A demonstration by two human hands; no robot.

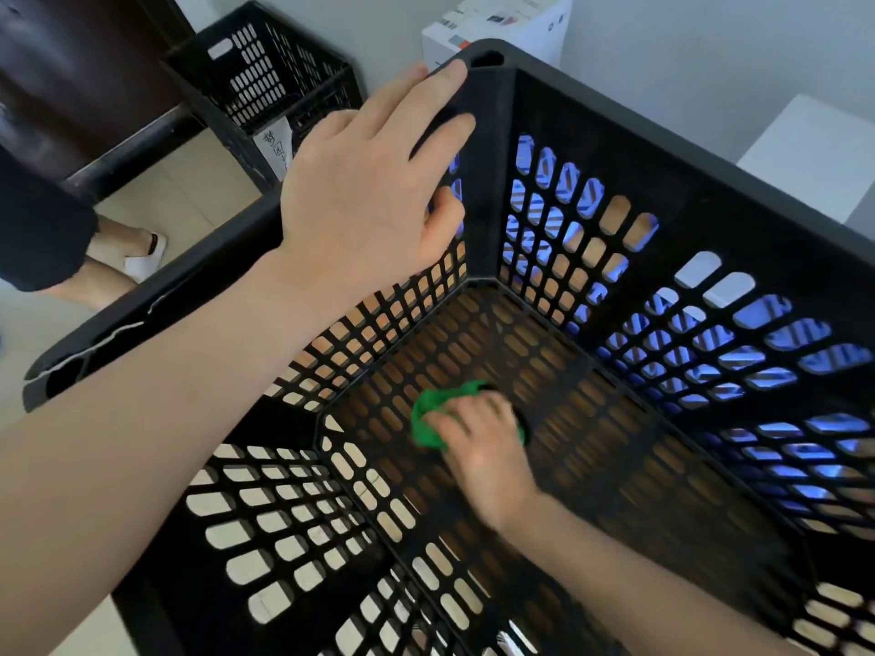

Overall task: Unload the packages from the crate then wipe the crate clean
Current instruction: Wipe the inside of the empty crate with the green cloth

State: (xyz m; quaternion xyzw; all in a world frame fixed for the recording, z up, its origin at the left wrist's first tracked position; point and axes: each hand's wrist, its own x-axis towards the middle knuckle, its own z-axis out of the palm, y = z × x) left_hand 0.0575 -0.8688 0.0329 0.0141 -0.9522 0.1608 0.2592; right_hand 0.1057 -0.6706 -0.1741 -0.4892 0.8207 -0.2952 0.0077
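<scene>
The right hand (483,447) reaches down inside the crate (710,149), fingers clenched round a bunched green cloth (431,414) and pressing it against the slotted bottom near the middle; hand and cloth are blurred. The left hand (374,182) holds the crate's left wall at the far corner, fingers laid almost straight over the rim and the thumb bent against the inner face of the wall. The crate is black plastic and deep, with rows of rounded slots in every wall and in the bottom and a thick rim with a hole at each corner; a pale crack runs along the near left rim. It fills the view just in front of the person, with tan floor (189,201) showing through its slots and blue shapes showing through the far and right walls. Beyond it, a second black crate (265,73) stands by the wall, white boxes (497,21) sit behind the far corner, and another person's foot in a white sandal (147,250) stands at the left.
</scene>
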